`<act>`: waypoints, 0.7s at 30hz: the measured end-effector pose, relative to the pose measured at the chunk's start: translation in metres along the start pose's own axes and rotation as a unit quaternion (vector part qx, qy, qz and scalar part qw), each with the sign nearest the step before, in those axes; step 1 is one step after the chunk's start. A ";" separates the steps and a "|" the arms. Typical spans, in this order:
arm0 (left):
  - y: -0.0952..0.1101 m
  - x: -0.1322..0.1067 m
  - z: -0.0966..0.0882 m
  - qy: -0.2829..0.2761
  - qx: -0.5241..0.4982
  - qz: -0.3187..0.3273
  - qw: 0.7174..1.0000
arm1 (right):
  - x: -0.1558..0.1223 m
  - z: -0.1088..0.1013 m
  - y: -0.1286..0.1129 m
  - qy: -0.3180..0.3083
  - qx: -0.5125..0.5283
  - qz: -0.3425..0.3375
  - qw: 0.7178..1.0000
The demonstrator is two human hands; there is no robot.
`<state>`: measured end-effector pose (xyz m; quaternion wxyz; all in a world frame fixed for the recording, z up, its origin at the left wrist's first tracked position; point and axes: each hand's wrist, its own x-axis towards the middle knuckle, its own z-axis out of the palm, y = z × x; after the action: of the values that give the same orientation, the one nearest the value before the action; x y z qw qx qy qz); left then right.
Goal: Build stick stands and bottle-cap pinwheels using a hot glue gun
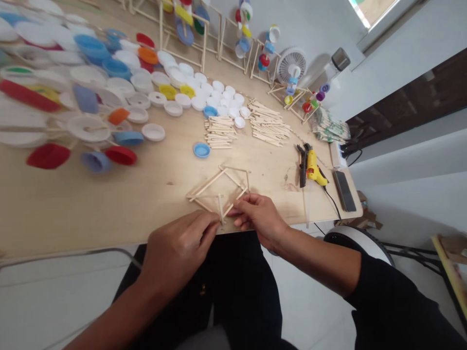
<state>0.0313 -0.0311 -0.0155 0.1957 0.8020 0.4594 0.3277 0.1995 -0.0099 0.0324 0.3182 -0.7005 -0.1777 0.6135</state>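
A small frame of thin wooden sticks [222,187] lies at the near edge of the wooden table [91,204]. My left hand [178,248] is closed, its fingertips pinching an upright stick at the frame's near corner. My right hand [259,216] is closed too, pinching a slanted stick of the same frame from the right. Both hands meet at that near corner.
Two piles of loose sticks [221,131] [268,126] lie behind the frame, with a blue cap [202,149] and many white and coloured caps to the left. A yellow glue gun [314,167] and a dark phone [345,190] lie to the right. Finished stick-and-cap structures and a small fan [291,65] stand at the back.
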 end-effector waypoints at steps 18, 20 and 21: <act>0.002 0.001 0.000 -0.008 0.025 -0.002 1.000 | -0.004 -0.007 0.002 -0.020 -0.037 -0.010 0.999; 0.002 0.001 -0.001 -0.005 0.016 -0.006 1.000 | -0.005 -0.013 0.006 -0.020 -0.040 -0.038 0.998; 0.002 0.001 -0.001 -0.005 0.012 -0.009 1.000 | -0.005 -0.016 0.008 -0.019 -0.042 -0.057 0.997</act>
<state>0.0321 -0.0318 -0.0130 0.1914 0.8018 0.4696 0.3162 0.2131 -0.0225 0.0317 0.3195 -0.6904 -0.2490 0.5994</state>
